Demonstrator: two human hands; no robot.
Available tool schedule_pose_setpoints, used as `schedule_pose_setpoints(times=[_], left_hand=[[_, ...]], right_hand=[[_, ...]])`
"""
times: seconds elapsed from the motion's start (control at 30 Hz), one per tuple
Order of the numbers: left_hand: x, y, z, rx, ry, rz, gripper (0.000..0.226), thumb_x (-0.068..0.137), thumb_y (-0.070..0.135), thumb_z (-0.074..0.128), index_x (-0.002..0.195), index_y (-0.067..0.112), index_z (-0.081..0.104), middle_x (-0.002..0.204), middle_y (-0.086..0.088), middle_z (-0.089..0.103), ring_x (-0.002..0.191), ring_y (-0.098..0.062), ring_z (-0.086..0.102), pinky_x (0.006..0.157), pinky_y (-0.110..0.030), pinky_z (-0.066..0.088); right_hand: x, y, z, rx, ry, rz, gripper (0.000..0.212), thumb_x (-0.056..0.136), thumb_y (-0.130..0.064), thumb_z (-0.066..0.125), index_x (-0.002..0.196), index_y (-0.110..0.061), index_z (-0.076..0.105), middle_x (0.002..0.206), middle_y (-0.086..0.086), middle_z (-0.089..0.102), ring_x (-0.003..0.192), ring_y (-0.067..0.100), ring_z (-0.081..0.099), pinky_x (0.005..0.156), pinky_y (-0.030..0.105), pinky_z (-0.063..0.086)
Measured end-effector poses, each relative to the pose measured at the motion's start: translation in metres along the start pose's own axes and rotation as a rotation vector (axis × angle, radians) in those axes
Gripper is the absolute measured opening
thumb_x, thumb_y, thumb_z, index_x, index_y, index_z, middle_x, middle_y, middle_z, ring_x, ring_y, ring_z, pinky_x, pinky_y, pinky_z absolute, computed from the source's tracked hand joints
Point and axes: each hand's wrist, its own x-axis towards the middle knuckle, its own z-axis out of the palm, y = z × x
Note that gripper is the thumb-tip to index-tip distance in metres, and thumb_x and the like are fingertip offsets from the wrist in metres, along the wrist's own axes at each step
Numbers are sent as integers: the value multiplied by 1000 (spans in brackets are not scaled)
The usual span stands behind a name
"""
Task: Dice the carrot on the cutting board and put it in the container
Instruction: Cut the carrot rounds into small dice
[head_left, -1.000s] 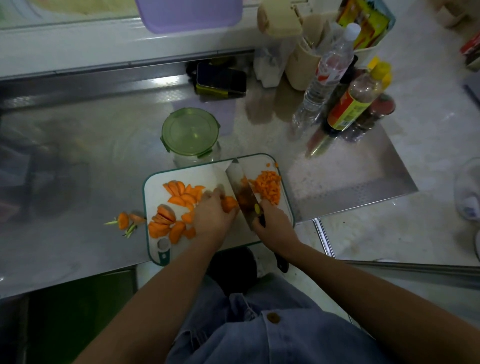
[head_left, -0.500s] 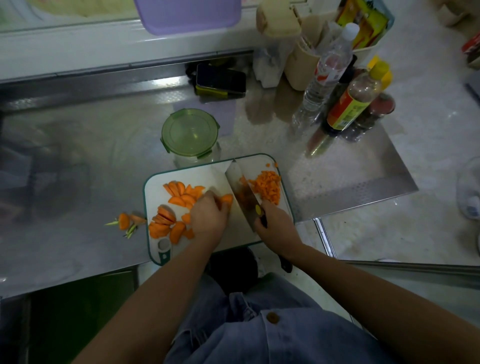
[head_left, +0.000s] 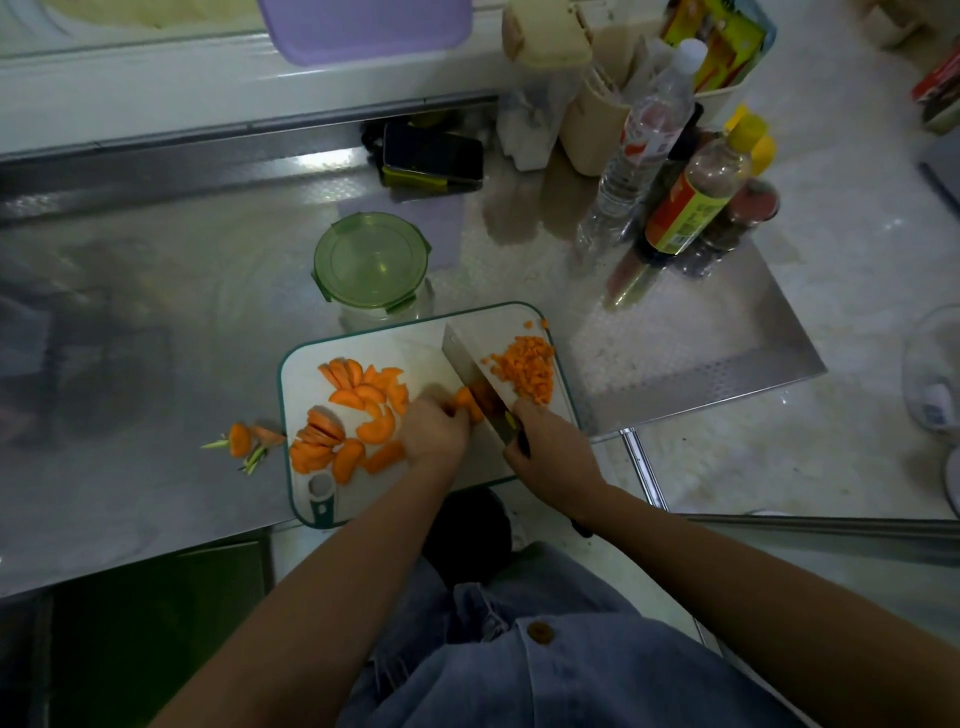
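A white cutting board (head_left: 363, 499) with a green rim lies on the steel counter. Half-moon carrot slices (head_left: 358, 395) cover its left half, and a pile of diced carrot (head_left: 524, 366) sits at its right end. My left hand (head_left: 434, 431) pinches a small stack of carrot pieces (head_left: 464, 402) against the board. My right hand (head_left: 550, 449) grips the handle of a cleaver (head_left: 470, 364), whose blade edge is down beside the held pieces. The glass container (head_left: 371, 262) with a green lid on it stands just behind the board.
Carrot tops (head_left: 244, 441) lie on the counter left of the board. Bottles (head_left: 644, 140) and jars crowd the back right, with a phone (head_left: 431, 156) at the back. The counter's edge runs just right of the board.
The cleaver has kept chopping beside my left hand. My left hand shifted slightly along the stack, and the held carrot pieces are a little shorter.
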Motion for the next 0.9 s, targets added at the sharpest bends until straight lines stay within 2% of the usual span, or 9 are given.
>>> schedule_pose_setpoints(times=[0.13, 0.3, 0.43, 0.57, 0.67, 0.77, 0.9], left_hand=[[3, -1, 0, -60, 15, -33, 24, 84, 32, 63, 87, 9, 71, 84, -11, 71, 81, -27, 66, 63, -31, 45], [2, 2, -1, -78, 14, -54, 23, 86, 30, 63, 88, 11, 75, 86, -10, 72, 82, -27, 66, 62, -28, 45], [4, 2, -1, -122, 23, -91, 21, 83, 29, 67, 91, 12, 75, 88, -10, 72, 85, -26, 67, 71, -32, 53], [4, 3, -2, -144, 20, -99, 19, 83, 27, 69, 92, 11, 75, 90, -11, 73, 87, -26, 67, 72, -31, 49], [3, 4, -5, -180, -6, -121, 21, 84, 28, 71, 92, 9, 75, 92, -12, 72, 85, -24, 65, 68, -30, 46], [2, 5, -7, -222, -37, -133, 19, 85, 26, 70, 89, 8, 74, 89, -12, 72, 77, -21, 64, 64, -27, 43], [3, 4, -10, -233, -47, -137, 21, 84, 28, 71, 89, 8, 74, 86, -10, 71, 82, -24, 66, 66, -28, 46]], right_hand=[[2, 4, -6, -55, -31, -36, 23, 83, -21, 57, 102, -10, 48, 93, 11, 56, 75, 32, 57, 60, 41, 48], [3, 1, 0, -61, -111, -19, 48, 90, -22, 50, 136, -15, 37, 97, 12, 58, 78, 33, 58, 62, 40, 47], [8, 1, 3, -32, -129, -4, 39, 95, -19, 43, 133, -12, 37, 99, 15, 59, 82, 36, 58, 63, 40, 44], [14, 1, -5, -52, -101, -21, 39, 95, -19, 44, 133, -13, 40, 107, 14, 59, 90, 35, 58, 68, 39, 44], [17, -5, -15, -12, -38, -59, 37, 94, -18, 45, 131, -11, 44, 102, 11, 61, 86, 32, 58, 65, 37, 42], [17, -10, -17, -67, -85, -82, 34, 94, -18, 45, 128, -11, 44, 103, 12, 60, 89, 33, 57, 62, 34, 37], [16, -12, -16, -130, -156, -54, 41, 95, -20, 44, 134, -13, 37, 110, 12, 58, 94, 33, 56, 63, 33, 36]])
